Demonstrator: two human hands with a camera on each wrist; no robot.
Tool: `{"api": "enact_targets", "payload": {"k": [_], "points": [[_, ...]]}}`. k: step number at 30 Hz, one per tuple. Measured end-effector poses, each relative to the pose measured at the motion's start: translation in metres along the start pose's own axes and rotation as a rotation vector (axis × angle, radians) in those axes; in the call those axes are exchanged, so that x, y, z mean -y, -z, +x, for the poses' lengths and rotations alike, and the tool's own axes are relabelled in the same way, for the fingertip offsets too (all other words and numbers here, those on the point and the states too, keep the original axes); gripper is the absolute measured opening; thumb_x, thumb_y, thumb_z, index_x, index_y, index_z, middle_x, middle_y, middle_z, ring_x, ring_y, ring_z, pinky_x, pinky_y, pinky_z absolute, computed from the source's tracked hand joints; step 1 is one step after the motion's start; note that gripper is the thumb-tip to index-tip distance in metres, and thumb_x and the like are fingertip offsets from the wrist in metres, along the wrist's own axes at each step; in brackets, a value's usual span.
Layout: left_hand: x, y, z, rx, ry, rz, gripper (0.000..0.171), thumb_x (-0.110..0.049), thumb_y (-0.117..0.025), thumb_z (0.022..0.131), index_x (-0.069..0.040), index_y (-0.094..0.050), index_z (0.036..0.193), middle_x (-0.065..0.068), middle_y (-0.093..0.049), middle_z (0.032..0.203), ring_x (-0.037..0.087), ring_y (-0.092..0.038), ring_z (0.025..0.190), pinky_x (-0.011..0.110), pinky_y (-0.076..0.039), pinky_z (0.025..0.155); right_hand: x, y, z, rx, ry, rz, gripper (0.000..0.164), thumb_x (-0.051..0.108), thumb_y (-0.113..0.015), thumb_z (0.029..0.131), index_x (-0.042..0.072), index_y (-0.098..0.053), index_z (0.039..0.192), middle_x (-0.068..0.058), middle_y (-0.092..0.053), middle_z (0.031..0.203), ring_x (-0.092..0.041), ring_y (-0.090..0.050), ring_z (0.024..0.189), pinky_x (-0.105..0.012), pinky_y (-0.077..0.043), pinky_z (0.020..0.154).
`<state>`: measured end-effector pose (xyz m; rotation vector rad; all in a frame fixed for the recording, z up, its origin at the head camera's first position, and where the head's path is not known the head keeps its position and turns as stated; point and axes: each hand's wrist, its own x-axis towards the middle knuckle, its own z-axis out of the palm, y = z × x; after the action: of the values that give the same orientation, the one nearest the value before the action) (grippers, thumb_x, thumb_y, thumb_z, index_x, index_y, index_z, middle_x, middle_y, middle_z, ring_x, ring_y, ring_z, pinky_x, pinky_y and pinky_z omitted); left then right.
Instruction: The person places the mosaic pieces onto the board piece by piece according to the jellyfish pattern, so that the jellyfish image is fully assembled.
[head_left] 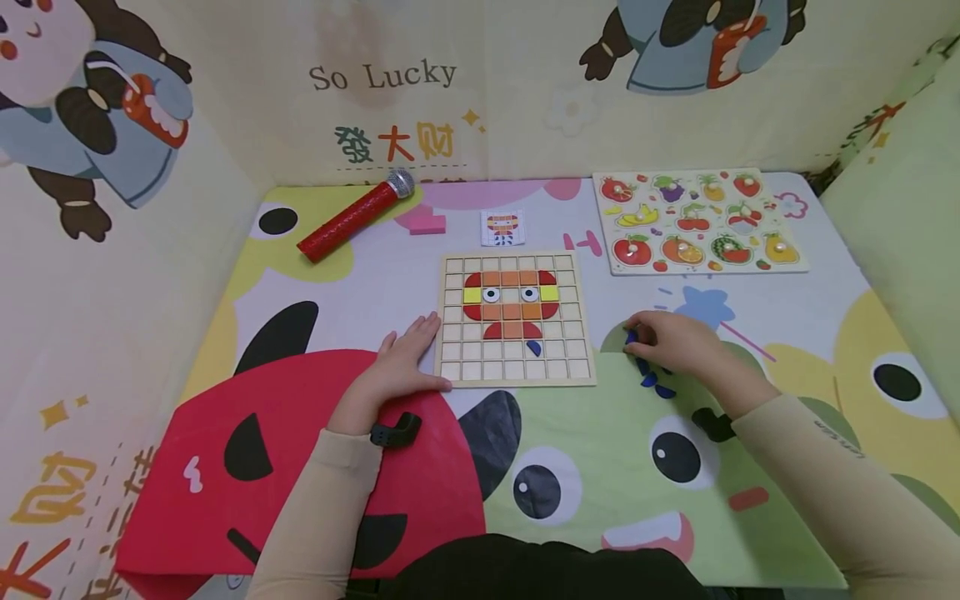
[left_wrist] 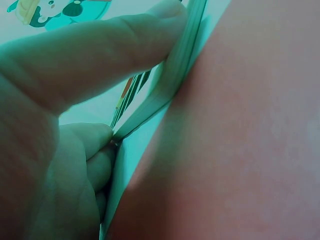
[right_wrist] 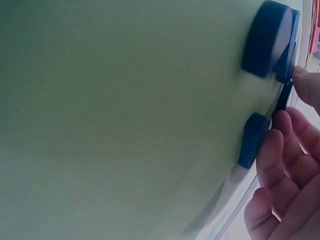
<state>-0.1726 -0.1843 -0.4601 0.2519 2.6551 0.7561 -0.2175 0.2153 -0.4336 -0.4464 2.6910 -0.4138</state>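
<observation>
A square wooden grid board lies in the middle, with red, orange and yellow pieces and two eye discs forming a figure. One blue rounded piece lies low on its grid, tilted. My left hand rests along the board's left edge, fingers spread and thumb at the near corner; the left wrist view shows the thumb against the board's rim. Right of the board, my right hand pinches a blue piece between thumb and fingertips. Several loose blue pieces lie just below that hand.
Behind the board sits a small pattern card. A red microphone lies at the back left, near a pink block. A fruit peg puzzle occupies the back right. Printed walls enclose the table's back and sides.
</observation>
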Motion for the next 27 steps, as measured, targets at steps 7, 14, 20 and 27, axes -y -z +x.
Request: {"api": "enact_targets", "payload": {"k": [7, 14, 20, 27], "points": [[0.0002, -0.0007, 0.0015, -0.002, -0.001, 0.008, 0.108, -0.04, -0.078, 0.063, -0.023, -0.011, 0.147, -0.002, -0.013, 0.154, 0.021, -0.007, 0.141, 0.055, -0.003, 0.11, 0.0026, -0.0021, 0.0015, -0.012, 0.035, 0.048, 0.037, 0.028, -0.064, 0.083, 0.006, -0.058, 0.114, -0.007, -0.06, 0.092, -0.02, -0.051, 0.079, -0.037, -0.046, 0.071], [-0.0012, -0.0001, 0.0008, -0.003, -0.005, 0.011, 0.109, -0.039, -0.079, 0.063, -0.022, -0.012, 0.147, 0.0, -0.013, 0.154, 0.022, -0.007, 0.141, 0.056, -0.004, 0.11, 0.0027, -0.0034, 0.0027, -0.036, -0.004, 0.026, 0.041, 0.032, -0.065, 0.082, 0.004, -0.058, 0.11, -0.009, -0.059, 0.092, -0.021, -0.051, 0.079, -0.038, -0.047, 0.07], [-0.0016, 0.0001, 0.0001, -0.003, -0.006, 0.004, 0.108, -0.038, -0.079, 0.063, -0.022, -0.012, 0.147, -0.001, -0.013, 0.154, 0.022, -0.007, 0.141, 0.056, -0.004, 0.11, 0.0048, -0.0053, 0.0045, -0.051, 0.004, -0.016, 0.038, 0.033, -0.065, 0.082, 0.005, -0.06, 0.108, -0.008, -0.06, 0.09, -0.02, -0.052, 0.077, -0.036, -0.046, 0.066], [0.0001, -0.0009, 0.0003, -0.002, -0.005, 0.008, 0.108, -0.04, -0.078, 0.063, -0.023, -0.012, 0.147, -0.001, -0.013, 0.154, 0.022, -0.007, 0.141, 0.055, -0.003, 0.11, 0.0097, -0.0033, 0.0028, -0.063, 0.012, -0.004, 0.036, 0.03, -0.063, 0.084, 0.006, -0.058, 0.111, -0.01, -0.062, 0.098, -0.022, -0.056, 0.084, -0.041, -0.048, 0.073]]}}
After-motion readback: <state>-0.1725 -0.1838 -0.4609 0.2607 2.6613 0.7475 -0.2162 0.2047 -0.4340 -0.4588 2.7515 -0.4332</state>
